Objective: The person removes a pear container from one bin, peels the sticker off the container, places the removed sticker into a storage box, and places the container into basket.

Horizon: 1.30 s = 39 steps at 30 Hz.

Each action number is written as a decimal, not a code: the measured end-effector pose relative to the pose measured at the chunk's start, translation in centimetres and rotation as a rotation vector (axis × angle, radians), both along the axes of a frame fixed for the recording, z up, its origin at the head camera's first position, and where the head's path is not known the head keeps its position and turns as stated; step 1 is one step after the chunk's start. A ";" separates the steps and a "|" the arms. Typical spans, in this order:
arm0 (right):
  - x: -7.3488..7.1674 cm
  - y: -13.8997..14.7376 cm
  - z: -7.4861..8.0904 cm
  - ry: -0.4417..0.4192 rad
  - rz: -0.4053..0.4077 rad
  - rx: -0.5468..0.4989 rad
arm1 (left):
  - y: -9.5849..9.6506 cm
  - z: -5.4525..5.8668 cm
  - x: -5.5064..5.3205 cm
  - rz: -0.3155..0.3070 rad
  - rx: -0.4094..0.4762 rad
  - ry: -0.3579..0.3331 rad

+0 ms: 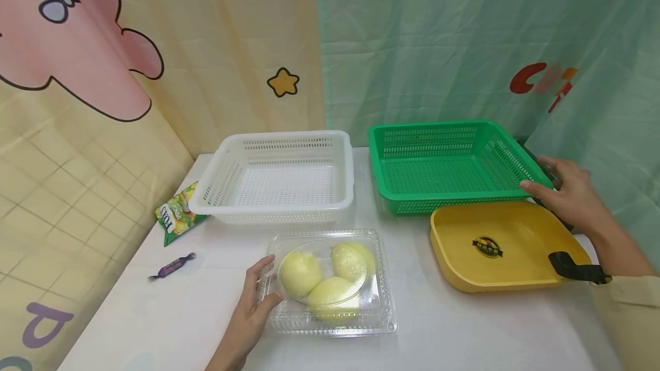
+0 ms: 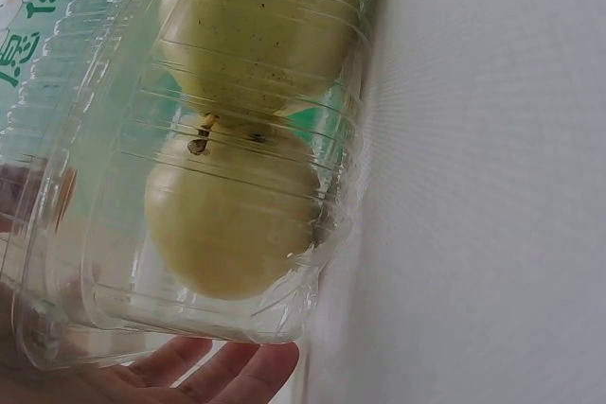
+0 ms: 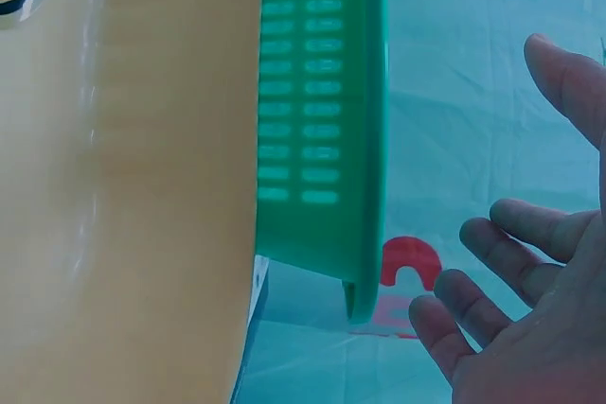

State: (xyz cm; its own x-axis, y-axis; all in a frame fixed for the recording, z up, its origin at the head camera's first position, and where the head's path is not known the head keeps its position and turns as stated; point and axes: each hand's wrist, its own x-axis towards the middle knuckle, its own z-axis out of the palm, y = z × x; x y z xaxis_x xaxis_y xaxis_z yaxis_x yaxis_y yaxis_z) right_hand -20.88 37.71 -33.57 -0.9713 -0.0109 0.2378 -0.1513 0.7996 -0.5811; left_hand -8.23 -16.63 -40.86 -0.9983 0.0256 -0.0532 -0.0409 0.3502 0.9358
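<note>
My left hand (image 1: pixel 251 302) touches the left side of a clear plastic box (image 1: pixel 384 308), its fingers fairly straight and its thumb at the near left edge. Three yellow-green pears (image 1: pixel 301 275) lie inside the closed box; a stem shows on one pear (image 2: pixel 232 205) in the left wrist view. At the right side of the green basket (image 1: pixel 438 173), my right hand (image 1: pixel 572 193) hovers with fingers spread and thumb near the rim. The right wrist view shows that hand (image 3: pixel 530 300) apart from the basket wall, holding nothing. A yellow tray (image 1: pixel 448 273) stands below it.
A white basket (image 1: pixel 268 210) stands at the back left. Beside it lie a green and yellow snack packet (image 1: pixel 177 213) and a purple-wrapped candy (image 1: pixel 172 267). Curtains (image 1: pixel 289 27) border the table. Something dark, mostly hidden, lies behind the green basket's right side.
</note>
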 end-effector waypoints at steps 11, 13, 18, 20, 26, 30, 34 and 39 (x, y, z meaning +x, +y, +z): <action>-1.2 1.2 -1.0 -0.028 -0.022 0.031 | 0.0 -0.1 0.0 0.000 0.011 0.011; -1.4 1.4 -1.2 -0.051 -0.018 0.026 | 0.0 -0.1 0.0 0.001 0.009 0.016; -1.9 2.1 -1.7 -0.109 -0.009 0.021 | 0.1 0.0 0.0 0.008 0.010 0.011; -2.1 2.3 -1.9 -0.126 -0.003 0.015 | 0.1 0.0 0.0 0.004 0.006 0.012; -2.4 2.4 -2.5 -0.158 0.028 -0.037 | 0.0 -0.1 0.0 0.002 0.017 -0.001; -2.5 2.6 -2.8 -0.166 0.041 -0.058 | -0.1 -0.1 0.0 -0.001 0.017 0.000; -2.5 2.7 -3.1 -0.182 0.044 -0.077 | -0.1 -0.2 0.0 0.000 0.017 0.004; -2.5 2.7 -3.4 -0.193 0.053 -0.094 | -0.1 -0.2 0.0 0.002 0.017 0.005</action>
State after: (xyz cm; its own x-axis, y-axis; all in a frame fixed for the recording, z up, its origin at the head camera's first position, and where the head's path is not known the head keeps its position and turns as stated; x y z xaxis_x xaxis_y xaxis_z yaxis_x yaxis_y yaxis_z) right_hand -23.36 40.44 -36.96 -0.9975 -0.0500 0.0494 -0.0703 0.7346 -0.6749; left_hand -8.20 -16.76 -41.05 -0.9986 0.0244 -0.0476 -0.0367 0.3340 0.9418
